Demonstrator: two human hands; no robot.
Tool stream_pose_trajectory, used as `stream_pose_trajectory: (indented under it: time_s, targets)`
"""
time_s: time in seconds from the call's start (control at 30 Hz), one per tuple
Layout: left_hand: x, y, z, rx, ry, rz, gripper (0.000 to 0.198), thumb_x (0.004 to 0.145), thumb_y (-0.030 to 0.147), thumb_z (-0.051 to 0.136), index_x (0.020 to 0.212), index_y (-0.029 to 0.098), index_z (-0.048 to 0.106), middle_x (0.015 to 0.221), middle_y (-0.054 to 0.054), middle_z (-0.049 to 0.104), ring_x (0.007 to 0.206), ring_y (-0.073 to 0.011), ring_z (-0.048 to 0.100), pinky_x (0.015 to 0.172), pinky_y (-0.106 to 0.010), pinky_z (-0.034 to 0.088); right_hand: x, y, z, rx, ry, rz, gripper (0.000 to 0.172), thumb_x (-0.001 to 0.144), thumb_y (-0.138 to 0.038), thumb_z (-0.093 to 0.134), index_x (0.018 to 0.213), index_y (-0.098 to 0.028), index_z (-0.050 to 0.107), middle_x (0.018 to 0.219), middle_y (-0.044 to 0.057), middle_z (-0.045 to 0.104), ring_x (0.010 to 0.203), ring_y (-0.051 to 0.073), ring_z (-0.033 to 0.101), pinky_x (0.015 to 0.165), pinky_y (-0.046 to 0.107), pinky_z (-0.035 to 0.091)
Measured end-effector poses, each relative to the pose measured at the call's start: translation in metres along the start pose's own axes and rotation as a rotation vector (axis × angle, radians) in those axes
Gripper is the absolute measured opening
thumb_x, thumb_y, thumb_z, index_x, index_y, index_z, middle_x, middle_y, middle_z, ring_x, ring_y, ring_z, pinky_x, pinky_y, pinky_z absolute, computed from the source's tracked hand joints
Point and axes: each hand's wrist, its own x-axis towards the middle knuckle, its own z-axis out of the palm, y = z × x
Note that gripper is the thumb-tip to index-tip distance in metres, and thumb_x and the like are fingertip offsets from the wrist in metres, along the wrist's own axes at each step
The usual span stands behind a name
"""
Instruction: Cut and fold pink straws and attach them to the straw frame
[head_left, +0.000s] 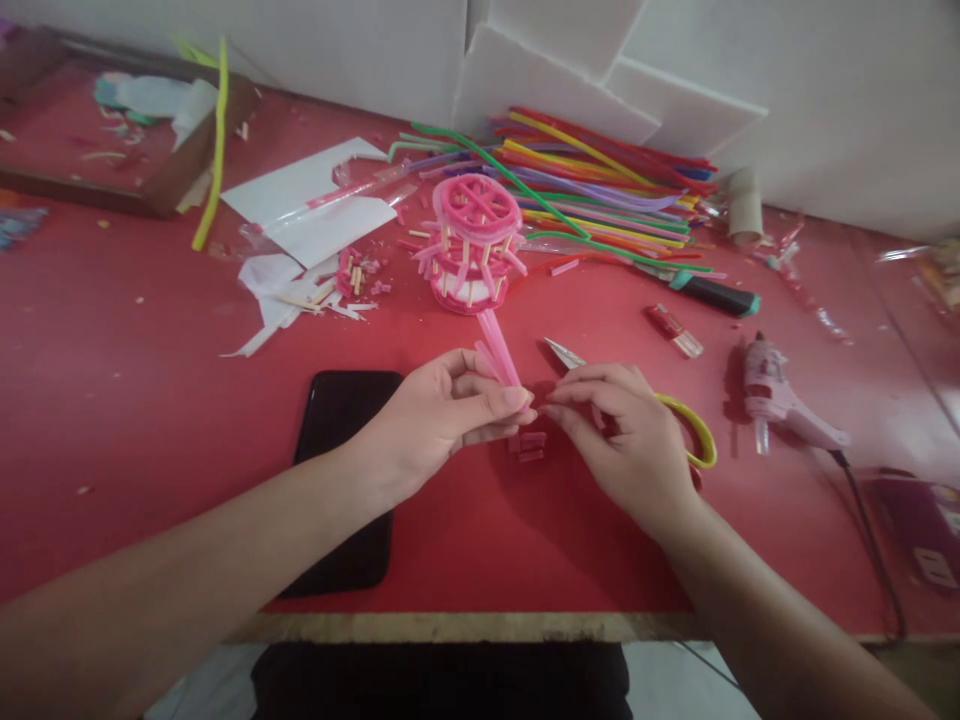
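Strips (pixel 501 355) sit pinched in the left hand (pixel 439 415) over the near counter (pixel 465 560). Right hand (pixel 637 435) is half-curled beside them, can't tell if holding anything. Probably a sorting step; next move wants a steady left pinch.

One left hand (pixel 457 405), one right hand (pixel 630 430), one bundle of pink strips (pixel 497 350), one pink model (pixel 477 222), one phone (pixel 349 420), one pair of scissors (pixel 705 438), one glue gun (pixel 787 403), three white boards (pixel 547 88); the fuzzy sticks (pixel 600 190) cannot be counted.
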Motion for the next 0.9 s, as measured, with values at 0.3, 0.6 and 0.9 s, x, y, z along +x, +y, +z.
stream_pose_trajectory:
  time_s: [0.3,0.6,0.9]
  targets:
    - [-0.007,0.003,0.007,0.191,-0.113,-0.08,0.028,0.074,0.013,0.082,0.083,0.013,0.056,0.07,-0.003,0.076,0.071,-0.013,0.074,0.073,-0.023,0.06,-0.001,-0.013,-0.01,0.511,-0.084,0.08,0.006,0.09,-0.021,0.065,0.087,-0.023,0.07,0.094,0.003,0.065,0.092,0.016,0.063,0.085,0.031,0.053]
    - [-0.007,0.002,0.006,0.167,-0.167,-0.125,0.034,0.07,0.012,0.084,0.081,0.016,0.052,0.07,-0.001,0.076,0.07,-0.0133,0.074,0.073,-0.025,0.059,-0.004,-0.016,-0.006,0.359,-0.086,-0.004,0.005,0.09,-0.023,0.065,0.088,-0.023,0.069,0.093,0.004,0.065,0.092,0.019,0.063,0.087,0.04,0.052]
    - [-0.006,0.001,0.004,0.137,-0.176,-0.104,0.036,0.07,0.01,0.084,0.078,0.017,0.049,0.069,0.002,0.074,0.069,-0.0123,0.074,0.073,-0.025,0.059,-0.006,-0.018,-0.004,0.296,-0.013,-0.074,0.005,0.089,-0.019,0.066,0.09,-0.022,0.071,0.095,0.003,0.066,0.091,0.016,0.064,0.085,0.034,0.052]
